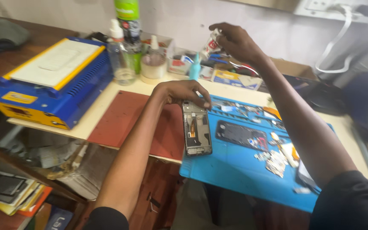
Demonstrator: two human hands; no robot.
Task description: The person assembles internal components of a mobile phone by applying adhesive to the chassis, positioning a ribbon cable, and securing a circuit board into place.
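Left grip [184, 93] pinches the opened phone frame [196, 127]; right grip [235, 40] clasps a small tube [211, 44].

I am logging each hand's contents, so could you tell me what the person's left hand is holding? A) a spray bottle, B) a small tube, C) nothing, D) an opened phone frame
D: the left hand grips the top of the opened phone frame at the blue mat's edge, while the right hand lifts a small tube.

My left hand [183, 91] pinches the phone frame [196, 127] over the blue mat [235, 170] — my right hand [235, 42] holds up a tube [210, 44].
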